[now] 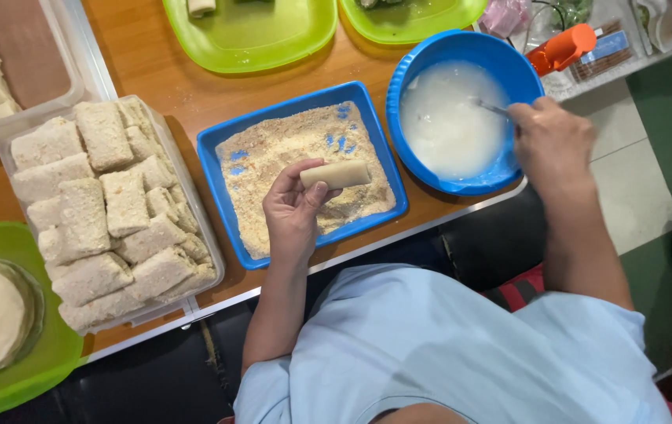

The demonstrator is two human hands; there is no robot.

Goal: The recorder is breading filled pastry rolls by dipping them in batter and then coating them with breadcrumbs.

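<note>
**Coating the roll: wet hand, dry hand**

The left hand (295,210) pinches a pale roll (336,174) between thumb and fingertips, above the blue crumb tray (226,145). The right hand (549,141) is closed on a utensil (491,106) standing in the batter bowl (430,55). Judged from this, a full, even dip, drained before crumbing, would keep the crumbs dry. Coated pieces fill the clear box (212,259) to the left.
</note>
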